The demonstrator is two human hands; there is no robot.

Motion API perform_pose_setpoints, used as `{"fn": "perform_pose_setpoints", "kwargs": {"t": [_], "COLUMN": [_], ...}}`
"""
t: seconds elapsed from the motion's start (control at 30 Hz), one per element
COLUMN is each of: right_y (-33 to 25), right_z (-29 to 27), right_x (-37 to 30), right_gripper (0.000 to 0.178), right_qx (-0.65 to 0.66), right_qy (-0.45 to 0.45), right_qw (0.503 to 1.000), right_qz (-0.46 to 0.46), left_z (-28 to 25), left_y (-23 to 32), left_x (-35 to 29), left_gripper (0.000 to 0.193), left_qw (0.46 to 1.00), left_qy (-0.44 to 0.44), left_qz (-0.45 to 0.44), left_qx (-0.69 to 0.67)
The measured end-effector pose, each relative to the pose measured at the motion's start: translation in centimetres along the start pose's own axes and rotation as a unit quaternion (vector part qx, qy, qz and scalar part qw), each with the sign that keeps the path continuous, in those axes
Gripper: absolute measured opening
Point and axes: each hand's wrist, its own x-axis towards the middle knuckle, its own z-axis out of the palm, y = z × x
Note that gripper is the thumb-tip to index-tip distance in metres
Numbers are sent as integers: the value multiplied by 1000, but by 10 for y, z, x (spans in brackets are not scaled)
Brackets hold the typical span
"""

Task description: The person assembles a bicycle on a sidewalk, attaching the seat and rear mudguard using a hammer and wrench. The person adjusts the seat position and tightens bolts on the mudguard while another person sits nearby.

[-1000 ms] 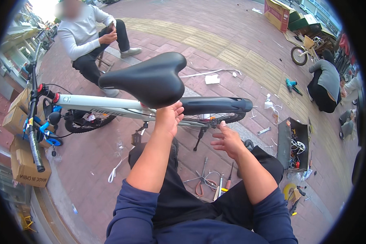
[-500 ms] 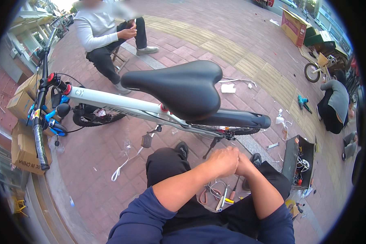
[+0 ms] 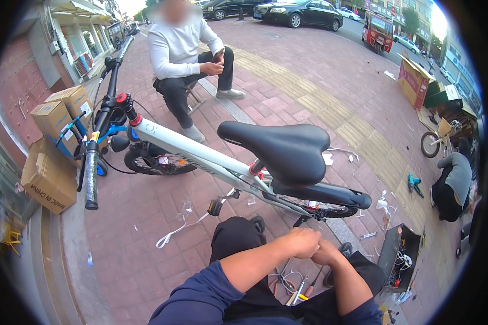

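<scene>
Close together in front of my knees, my left hand and my right hand are closed and touch each other. Whatever they may hold is hidden by the fingers. Just beyond them stands a pale grey bicycle, its handlebar to the left and its black saddle nearest the middle. The rear wheel, under a black mudguard, is a little beyond my hands. On the ground between my legs lie a wrench, a yellow-handled tool and red-handled pliers, partly covered by my arms.
An open toolbox sits to my right, with a loose bolt-like metal part near it. A green power drill lies farther off. Cardboard boxes stand at left. One person sits opposite; another crouches at right.
My view has tipped up and shifted, so the bicycle appears lower and to the right, and parked cars now show at the top. My hands stay closed together.
</scene>
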Motion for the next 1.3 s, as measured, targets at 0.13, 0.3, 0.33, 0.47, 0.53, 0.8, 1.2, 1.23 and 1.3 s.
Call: {"fn": "perform_pose_setpoints", "kwargs": {"t": [0.13,0.3,0.33,0.47,0.53,0.8,1.2,1.23,1.3], "right_y": [-43,-42,-45,-43,-45,-47,-43,-43,-42], "right_z": [-22,-32,-32,-28,-31,-34,-33,-33,-28], "right_x": [-14,-23,-23,-17,-19,-23,-25,-24,-23], "right_gripper": [59,69,68,68,69,68,68,68,67], "right_qx": [12,2,-1,-29,-21,-27,-35,-34,-39], "right_qy": [-16,-17,-16,-23,-16,-12,-15,-19,-27], "right_qw": [998,996,997,998,998,998,998,998,997], "right_qz": [62,86,80,52,51,48,52,56,57], "left_z": [-37,-93,-99,-102,-114,-111,-111,-112,-109], "left_y": [-20,-80,-101,-165,-159,-177,-181,-180,-183], "left_x": [-12,-49,-55,-47,-40,-26,-13,-14,-17], "left_gripper": [39,35,32,30,28,13,10,7,7], "left_qw": [993,865,809,721,700,700,698,700,688], "left_qy": [86,412,465,593,547,484,526,521,511], "left_qz": [-76,-270,-315,-276,-235,-226,-242,-251,-247], "left_qx": [-7,-100,-173,-229,-395,-473,-422,-419,-452]}}
